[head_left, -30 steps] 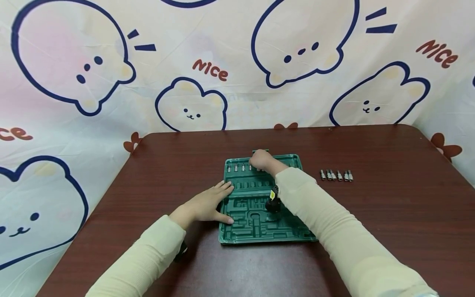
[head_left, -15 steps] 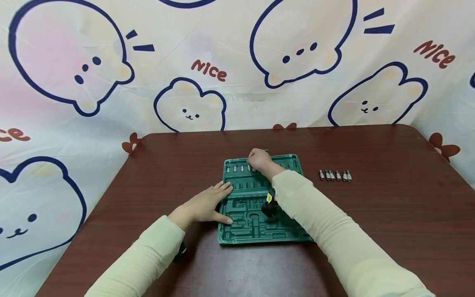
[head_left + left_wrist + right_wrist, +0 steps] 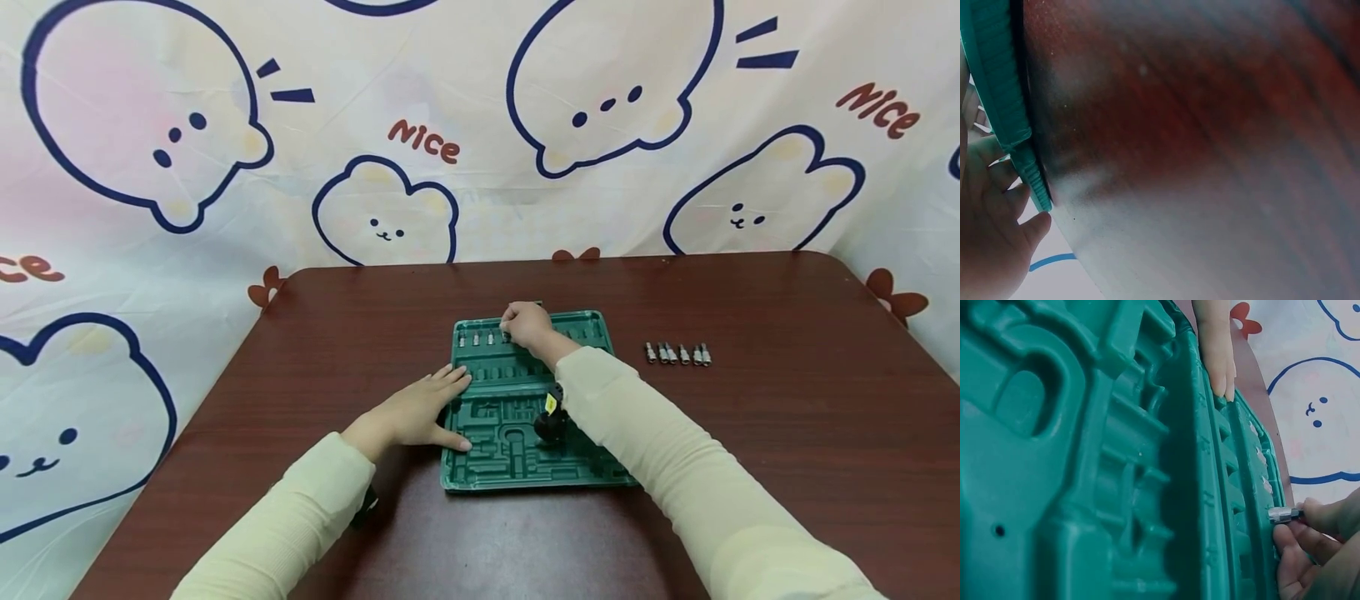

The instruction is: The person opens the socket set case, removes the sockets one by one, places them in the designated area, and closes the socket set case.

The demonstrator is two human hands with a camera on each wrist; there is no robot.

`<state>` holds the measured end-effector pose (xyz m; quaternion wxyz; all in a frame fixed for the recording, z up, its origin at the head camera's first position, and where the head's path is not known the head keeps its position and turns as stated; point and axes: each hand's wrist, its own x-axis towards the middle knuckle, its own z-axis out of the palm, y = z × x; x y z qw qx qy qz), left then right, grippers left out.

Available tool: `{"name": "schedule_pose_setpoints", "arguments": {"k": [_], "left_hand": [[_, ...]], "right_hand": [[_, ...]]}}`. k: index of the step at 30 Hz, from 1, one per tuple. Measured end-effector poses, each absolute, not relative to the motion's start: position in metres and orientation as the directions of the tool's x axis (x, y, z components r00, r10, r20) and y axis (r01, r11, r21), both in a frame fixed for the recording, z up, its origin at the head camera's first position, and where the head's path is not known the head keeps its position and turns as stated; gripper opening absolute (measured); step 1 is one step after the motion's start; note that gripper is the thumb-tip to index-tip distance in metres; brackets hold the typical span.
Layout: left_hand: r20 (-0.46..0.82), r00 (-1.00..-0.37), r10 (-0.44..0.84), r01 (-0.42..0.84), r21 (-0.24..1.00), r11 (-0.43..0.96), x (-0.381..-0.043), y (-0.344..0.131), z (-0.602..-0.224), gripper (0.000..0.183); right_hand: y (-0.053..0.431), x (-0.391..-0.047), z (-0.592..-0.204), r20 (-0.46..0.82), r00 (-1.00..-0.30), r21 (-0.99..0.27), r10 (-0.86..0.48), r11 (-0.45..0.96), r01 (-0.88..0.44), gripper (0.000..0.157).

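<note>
An open green moulded tool case (image 3: 540, 482) lies on the table. My left hand (image 3: 412, 412) rests on its left edge with fingers spread and straight; the left wrist view shows the fingers (image 3: 1036, 230) along the case's side. At the back row, my right hand (image 3: 528, 323) pinches a silver bit socket (image 3: 1282, 515) between thumb and fingers, close over a slot. To its left in that row, several bit sockets (image 3: 476, 339) stand in their slots. Part of the row's right side is hidden behind the right hand and forearm.
Several more bit sockets (image 3: 686, 355) lie in a loose row on the brown table (image 3: 787, 433), right of the case. A black wrist camera (image 3: 551, 421) hangs under the right wrist, over the case. A patterned cloth (image 3: 600, 208) stands behind the table.
The right hand stays at the same part of the back row and has tilted slightly, so its fingertips show more. The left hand and the loose sockets have not moved.
</note>
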<state>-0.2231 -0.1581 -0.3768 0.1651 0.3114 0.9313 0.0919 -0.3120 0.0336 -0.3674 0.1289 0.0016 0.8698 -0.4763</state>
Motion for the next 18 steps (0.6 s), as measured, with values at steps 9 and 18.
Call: {"name": "schedule_pose_setpoints", "arguments": {"k": [9, 18], "left_hand": [[-0.249, -0.747, 0.616, 0.556, 0.274, 0.785, -0.225, -0.158, -0.378, 0.093], [-0.253, -0.748, 0.614, 0.556, 0.269, 0.787, -0.224, -0.159, -0.377, 0.094]], "right_hand": [[0.040, -0.313, -0.365, -0.224, -0.971, -0.919, -0.081, 0.350, 0.182, 0.014], [0.059, -0.306, -0.354, -0.226, -0.967, -0.918, -0.117, 0.359, 0.171, 0.017]]}}
